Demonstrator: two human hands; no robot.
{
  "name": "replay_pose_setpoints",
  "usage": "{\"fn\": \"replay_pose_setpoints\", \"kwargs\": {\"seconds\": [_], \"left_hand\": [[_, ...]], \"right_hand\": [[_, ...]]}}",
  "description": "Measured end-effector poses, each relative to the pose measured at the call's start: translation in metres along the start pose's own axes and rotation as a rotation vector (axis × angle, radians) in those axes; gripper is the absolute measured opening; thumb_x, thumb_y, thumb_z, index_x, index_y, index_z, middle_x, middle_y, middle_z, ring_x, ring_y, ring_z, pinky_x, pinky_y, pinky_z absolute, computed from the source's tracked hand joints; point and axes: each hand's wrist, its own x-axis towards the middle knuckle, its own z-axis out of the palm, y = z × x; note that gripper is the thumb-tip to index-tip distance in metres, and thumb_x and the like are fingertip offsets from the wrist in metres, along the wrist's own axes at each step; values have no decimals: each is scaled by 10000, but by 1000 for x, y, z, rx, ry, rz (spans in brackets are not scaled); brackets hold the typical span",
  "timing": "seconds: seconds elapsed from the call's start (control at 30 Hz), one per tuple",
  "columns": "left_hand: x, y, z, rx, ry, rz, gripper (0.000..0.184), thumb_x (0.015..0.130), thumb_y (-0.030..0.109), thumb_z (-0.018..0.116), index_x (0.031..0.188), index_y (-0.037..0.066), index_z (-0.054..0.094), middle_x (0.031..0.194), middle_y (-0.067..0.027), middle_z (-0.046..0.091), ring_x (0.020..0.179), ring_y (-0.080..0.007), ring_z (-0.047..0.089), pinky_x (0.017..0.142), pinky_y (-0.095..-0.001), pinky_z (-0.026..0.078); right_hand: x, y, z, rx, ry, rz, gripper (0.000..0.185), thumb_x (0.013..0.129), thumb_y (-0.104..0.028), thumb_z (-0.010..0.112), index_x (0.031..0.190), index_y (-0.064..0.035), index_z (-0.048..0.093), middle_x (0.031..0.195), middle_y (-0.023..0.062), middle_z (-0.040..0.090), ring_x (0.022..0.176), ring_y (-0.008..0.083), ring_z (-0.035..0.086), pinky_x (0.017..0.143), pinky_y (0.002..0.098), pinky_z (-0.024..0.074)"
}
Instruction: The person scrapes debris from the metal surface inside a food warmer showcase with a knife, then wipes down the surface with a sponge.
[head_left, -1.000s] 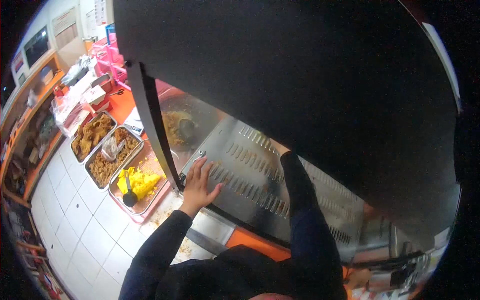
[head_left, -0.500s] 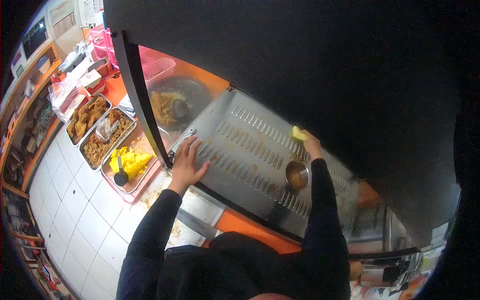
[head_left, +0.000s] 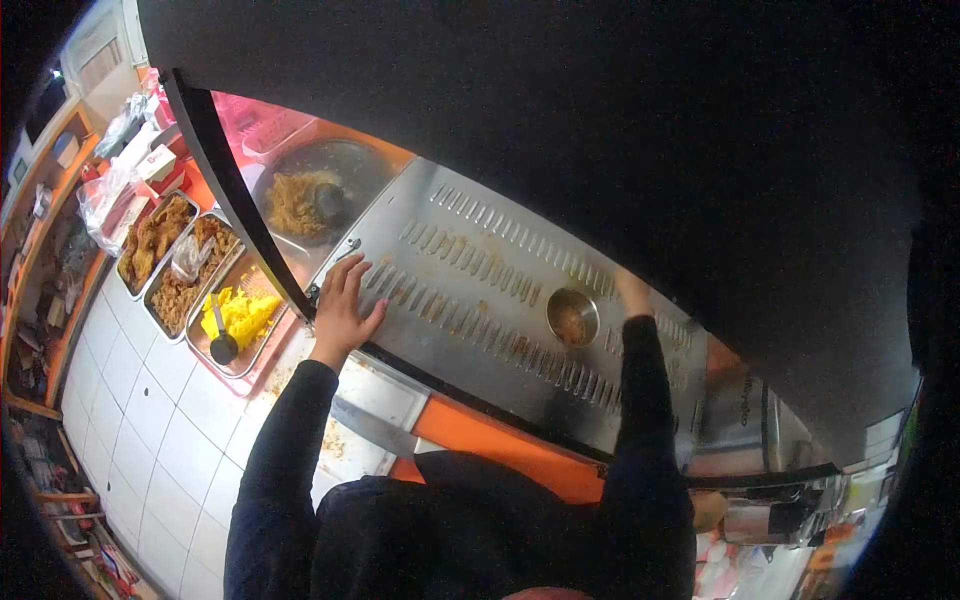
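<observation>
My left hand (head_left: 345, 312) lies with its fingers apart at the near left part of a slotted metal tray (head_left: 470, 230). Brown grease and crumbs mark the rows of slots. My right hand (head_left: 632, 293) reaches over the far side of this tray, below the edge of a big black panel (head_left: 520, 110). Its fingers and anything in them are hidden from me. A round metal bowl (head_left: 573, 317) with brown residue inside sits on the tray, just left of my right wrist.
A black post (head_left: 235, 180) rises beside my left hand. Leftward are fried-food trays (head_left: 155, 240), a tray of yellow food (head_left: 245, 318) with a black scoop (head_left: 222, 346), and a round pan (head_left: 350, 165). A knife (head_left: 375, 428) lies on a white board (head_left: 385, 385) nearby.
My right hand, earlier with a yellow cloth or sponge in its fingers, has gone farther under the panel's edge; the yellow piece is out of sight. The view has shifted slightly. My left hand stays.
</observation>
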Motion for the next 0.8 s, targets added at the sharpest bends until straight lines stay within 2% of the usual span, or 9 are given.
{"fn": "replay_pose_setpoints", "kwargs": {"seconds": [0.1, 0.2, 0.4, 0.5, 0.6, 0.67, 0.73, 0.77, 0.8], "left_hand": [[0, -1, -1, -3, -1, 2, 551, 758, 301, 673, 1234, 83, 500, 1325, -123, 475, 1239, -349, 436, 1031, -453, 364], [-1, -1, -1, 3, -11, -4, 542, 760, 301, 670, 1229, 83, 505, 1317, -121, 481, 1234, -350, 440, 1028, -452, 367], [1, 0, -1, 7, 1, 31, 533, 764, 303, 669, 1222, 79, 510, 1306, -124, 491, 1214, -350, 452, 1019, -451, 374], [0, 1, -2, -10, 2, 29, 518, 762, 277, 670, 1212, 72, 514, 1296, -128, 499, 1203, -353, 459, 1014, -450, 378], [0, 4, -5, -18, 4, 36, 504, 757, 234, 670, 1205, 63, 515, 1286, -135, 507, 1193, -356, 465, 1008, -450, 382], [1, 3, -4, -30, 8, 46, 502, 759, 237, 670, 1205, 62, 517, 1282, -135, 510, 1189, -354, 467, 1003, -446, 386], [1, 4, -4, -32, 8, 52, 506, 761, 264, 673, 1197, 57, 520, 1269, -134, 516, 1176, -360, 474, 991, -449, 391], [0, 4, -4, -31, 8, 54, 509, 762, 277, 674, 1193, 54, 521, 1263, -133, 519, 1169, -364, 477, 986, -451, 394], [1, 3, -5, -30, 10, 60, 505, 763, 276, 673, 1190, 53, 522, 1260, -133, 520, 1166, -363, 478, 985, -450, 395]], "right_hand": [[8, -5, 39, -100, 65, 116, 254, 801, -79, 608, 1038, -90, 696, 974, 137, 688, 938, 304, 647, 816, 365, 485], [2, -12, 53, -65, -30, 59, 250, 806, -84, 608, 1040, -84, 693, 977, 141, 687, 944, 310, 647, 818, 366, 486], [-51, -1, -16, 188, -448, -212, 272, 803, -120, 633, 1066, -67, 677, 1006, 151, 682, 963, 315, 646, 825, 369, 489], [-74, -52, -63, 278, -524, -136, 366, 796, -185, 674, 1129, -41, 635, 1035, 166, 676, 983, 305, 644, 843, 367, 489], [-99, -133, -84, 386, -648, -172, 484, 788, -251, 715, 1192, -14, 593, 1064, 180, 669, 1002, 295, 641, 861, 365, 490], [-123, -176, -81, 362, -783, -289, 569, 783, -295, 742, 1234, 3, 565, 1083, 190, 665, 1015, 288, 640, 873, 363, 490], [-143, -180, -58, 178, -737, -559, 475, 747, -307, 746, 1130, -50, 631, 1028, 184, 670, 947, 330, 649, 798, 405, 500], [-139, -171, -39, 239, -805, -363, 452, 739, -298, 745, 1114, -70, 637, 1024, 186, 667, 937, 361, 637, 803, 422, 502], [-134, -160, -29, 228, -680, -272, 457, 751, -299, 737, 1126, -61, 624, 1054, 186, 657, 961, 366, 625, 818, 430, 497]]}}
